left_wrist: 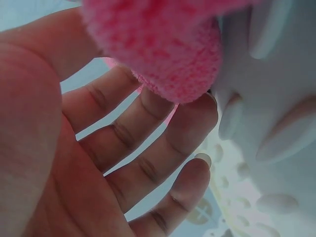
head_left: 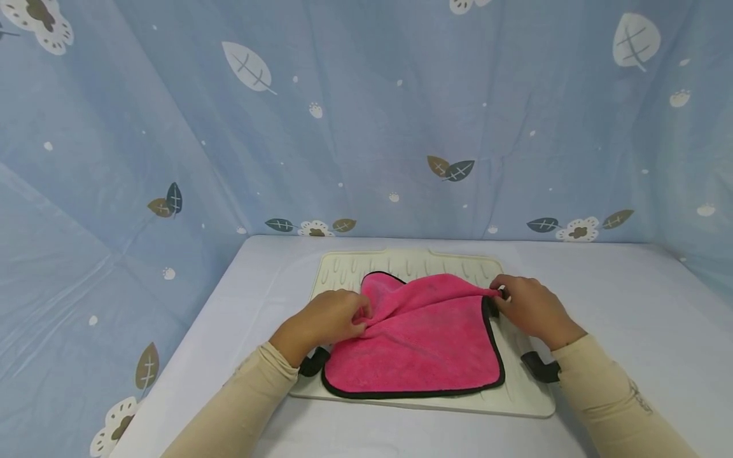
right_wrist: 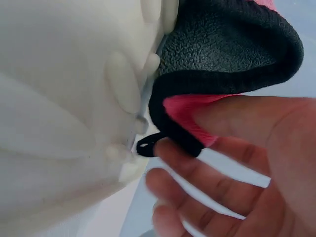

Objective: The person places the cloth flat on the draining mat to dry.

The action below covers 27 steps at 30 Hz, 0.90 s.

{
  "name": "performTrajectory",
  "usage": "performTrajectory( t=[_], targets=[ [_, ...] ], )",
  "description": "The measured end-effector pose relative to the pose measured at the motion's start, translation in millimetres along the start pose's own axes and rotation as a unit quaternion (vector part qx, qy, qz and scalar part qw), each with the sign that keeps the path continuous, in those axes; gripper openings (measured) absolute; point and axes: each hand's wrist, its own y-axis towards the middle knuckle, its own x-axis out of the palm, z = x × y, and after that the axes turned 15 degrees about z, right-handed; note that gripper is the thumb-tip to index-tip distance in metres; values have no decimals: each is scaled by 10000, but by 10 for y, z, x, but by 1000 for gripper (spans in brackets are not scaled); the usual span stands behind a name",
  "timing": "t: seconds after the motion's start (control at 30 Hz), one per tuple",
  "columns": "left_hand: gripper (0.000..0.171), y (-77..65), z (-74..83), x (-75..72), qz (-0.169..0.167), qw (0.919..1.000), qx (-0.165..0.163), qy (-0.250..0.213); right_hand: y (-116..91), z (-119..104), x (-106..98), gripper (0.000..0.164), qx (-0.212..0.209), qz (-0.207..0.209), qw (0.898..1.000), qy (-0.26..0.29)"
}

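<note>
A pink plush towel (head_left: 424, 350) with black edging lies partly folded on a cream ridged board (head_left: 518, 388). My left hand (head_left: 332, 318) pinches a raised fold on the towel's left side. In the left wrist view, the pink pile (left_wrist: 163, 54) sits between the thumb and the curled fingers (left_wrist: 190, 123). On the far right, my right hand (head_left: 532, 308) grips a corner of the towel between thumb and index finger. The right wrist view shows the black border (right_wrist: 197, 81), a small black loop (right_wrist: 146, 147) at that corner and a dark grey underside (right_wrist: 217, 39).
A white-covered table (head_left: 618, 305) extends around the board. Blue leaf-patterned curtain (head_left: 366, 127) hangs behind and at both sides. A black curved piece (head_left: 314, 362) is by the left wrist, and a similar black piece (head_left: 539, 367) by the right.
</note>
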Motion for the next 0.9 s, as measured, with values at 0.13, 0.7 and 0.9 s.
performTrajectory(
  t=[0.13, 0.7, 0.9],
  targets=[
    [2, -7, 6, -2, -7, 10000, 3, 32, 2, -40, -27, 21, -183, 300, 9986, 406],
    [17, 302, -123, -72, 486, 9956, -738, 308, 10, -84, 9, 8, -476, 1156, 9892, 766],
    [26, 482, -152, -6, 370, 9918, -1005, 704, -4, -135, -25, 9, -457, 1025, 9909, 738]
  ],
)
